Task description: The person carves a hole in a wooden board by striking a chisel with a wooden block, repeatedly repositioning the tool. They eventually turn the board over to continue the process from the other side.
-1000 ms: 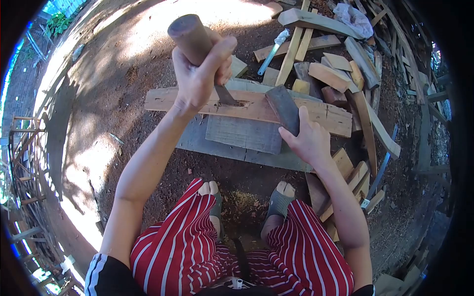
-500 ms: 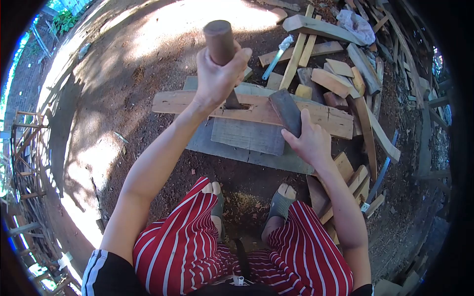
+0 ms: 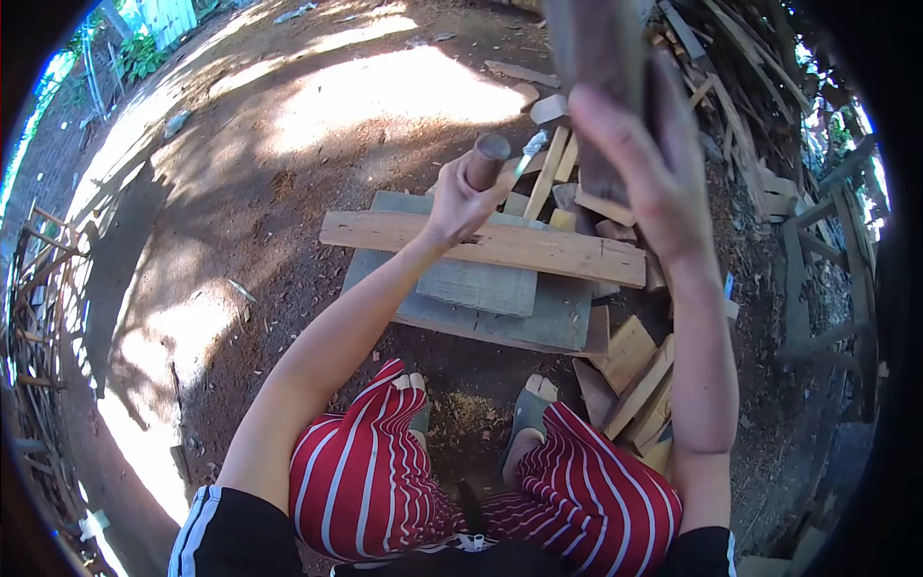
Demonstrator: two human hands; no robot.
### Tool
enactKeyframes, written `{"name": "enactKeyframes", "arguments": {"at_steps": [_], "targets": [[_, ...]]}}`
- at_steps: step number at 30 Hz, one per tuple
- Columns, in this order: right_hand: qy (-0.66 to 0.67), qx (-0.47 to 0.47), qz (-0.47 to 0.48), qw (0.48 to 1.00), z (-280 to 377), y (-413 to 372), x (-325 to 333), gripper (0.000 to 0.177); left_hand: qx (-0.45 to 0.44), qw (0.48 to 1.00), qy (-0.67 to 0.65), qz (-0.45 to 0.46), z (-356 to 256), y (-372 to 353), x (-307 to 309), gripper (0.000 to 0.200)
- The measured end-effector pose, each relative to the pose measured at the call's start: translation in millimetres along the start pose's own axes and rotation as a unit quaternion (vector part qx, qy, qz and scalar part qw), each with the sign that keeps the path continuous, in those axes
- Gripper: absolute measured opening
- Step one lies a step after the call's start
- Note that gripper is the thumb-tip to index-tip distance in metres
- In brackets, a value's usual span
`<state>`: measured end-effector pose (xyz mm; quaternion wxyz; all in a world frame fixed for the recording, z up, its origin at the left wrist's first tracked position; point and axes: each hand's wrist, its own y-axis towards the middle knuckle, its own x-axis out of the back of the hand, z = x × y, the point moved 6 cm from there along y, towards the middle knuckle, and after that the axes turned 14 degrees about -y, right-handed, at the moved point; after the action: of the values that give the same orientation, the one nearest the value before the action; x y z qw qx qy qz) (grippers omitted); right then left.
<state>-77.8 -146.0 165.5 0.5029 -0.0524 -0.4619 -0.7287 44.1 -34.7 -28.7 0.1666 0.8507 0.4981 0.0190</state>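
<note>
Open dirt [image 3: 279, 173] left of the plank [image 3: 558, 252]; scrap wood [image 3: 630, 354] crowds right.

A single head-worn fisheye camera looks forward and steeply down, from close above, onto the plank [image 3: 538, 252] on the dirt ground [image 3: 279, 192].

The reddish-brown bare dirt ground [image 3: 288, 173] carries everything, sunlit at the far side and shaded nearer. A wide grey weathered board [image 3: 562, 322] lies flat on it, with a smaller grey board [image 3: 476, 287] on top and a long pale wooden plank [image 3: 548, 253] resting crosswise over both. Pale wooden offcuts [image 3: 635, 365] lie heaped on the dirt just right of the wide board, thin pale slats [image 3: 548, 171] lie beyond it, and light sawdust [image 3: 468, 415] lies near its front edge.
</note>
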Motion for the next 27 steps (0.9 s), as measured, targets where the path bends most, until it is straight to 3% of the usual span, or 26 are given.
{"name": "enactKeyframes", "arguments": {"at_steps": [1, 4, 5, 6, 7, 8, 9, 10, 11, 12, 14, 15, 16, 18, 20, 22, 23, 24, 25, 26, 27], "targets": [[0.024, 0.093, -0.036, 0.995, 25, 10, 8, 0.067, -0.011, 1.0, 0.001, 0.006, -3, -1, -1, 0.024], [-0.039, 0.037, -0.055, 0.997, 31, -7, -12, 0.06, -0.028, 0.999, -0.013, 0.009, -5, -7, -3, 0.025], [-0.257, -0.066, 0.121, 0.956, 13, -16, -32, 0.058, -0.067, 0.994, -0.083, 0.021, -6, -9, -5, 0.025], [-0.293, -0.053, 0.203, 0.933, -21, -33, -58, 0.061, -0.105, 0.983, -0.149, 0.033, -11, -12, -6, 0.025], [-0.257, -0.124, 0.263, 0.922, -28, -32, -48, 0.062, -0.109, 0.983, -0.146, 0.035, -16, -13, -4, 0.025], [-0.22, -0.189, 0.321, 0.902, -29, -27, -37, 0.063, -0.041, 0.995, -0.084, 0.031, -12, -7, -2, 0.025], [-0.217, -0.187, 0.324, 0.902, -23, -22, -30, 0.063, 0.036, 0.999, -0.022, 0.025, -4, -10, 1, 0.024], [-0.232, -0.094, 0.219, 0.943, -6, -12, -14, 0.062, 0.042, 0.998, -0.024, 0.026, 0, -13, 1, 0.024], [-0.247, 0.003, 0.108, 0.963, 12, -6, 4, 0.062, 0.01, 0.999, -0.03, 0.024, -1, -12, 0, 0.024], [-0.252, -0.002, 0.108, 0.962, 17, -6, 2, 0.062, -0.024, 0.999, -0.036, 0.023, -3, -11, -1, 0.024], [-0.045, 0.06, -0.101, 0.992, 45, -6, 13, 0.06, -0.023, 0.999, -0.033, 0.027, -3, -13, -2, 0.023], [-0.019, -0.04, -0.035, 0.998, 9, -25, -7, 0.055, -0.034, 0.998, -0.054, 0.029, -5, -13, -3, 0.022], [-0.208, -0.048, 0.089, 0.973, 12, -26, -23, 0.049, -0.047, 0.996, -0.075, 0.029, -8, -12, -3, 0.022], [-0.212, -0.077, 0.221, 0.949, -38, -41, -53, 0.047, -0.062, 0.993, -0.099, 0.034, -13, -18, -5, 0.021], [-0.229, -0.043, 0.176, 0.956, -4, -19, -27, 0.05, -0.073, 0.989, -0.129, 0.028, -12, -20, -3, 0.02], [-0.243, -0.015, 0.139, 0.96, 14, -11, -20, 0.053, -0.035, 0.999, -0.028, 0.019, -3, -22, 0, 0.02], [-0.106, 0.013, 0.013, 0.994, 26, -10, -14, 0.054, -0.025, 0.999, -0.025, 0.021, -3, -21, 1, 0.02], [0.035, 0.039, -0.116, 0.992, 33, -15, -2, 0.056, -0.022, 0.999, -0.023, 0.021, -1, -21, 2, 0.02], [-0.089, -0.053, 0.04, 0.994, 17, -27, -15, 0.058, -0.035, 0.998, -0.055, 0.028, 0, -20, 1, 0.02], [-0.089, -0.053, 0.037, 0.994, 4, -32, -14, 0.058, -0.05, 0.994, -0.086, 0.035, -3, -18, -1, 0.02], [-0.176, -0.073, 0.151, 0.97, -14, -42, -27, 0.058, -0.048, 0.994, -0.084, 0.041, -4, -19, -2, 0.02]]}}
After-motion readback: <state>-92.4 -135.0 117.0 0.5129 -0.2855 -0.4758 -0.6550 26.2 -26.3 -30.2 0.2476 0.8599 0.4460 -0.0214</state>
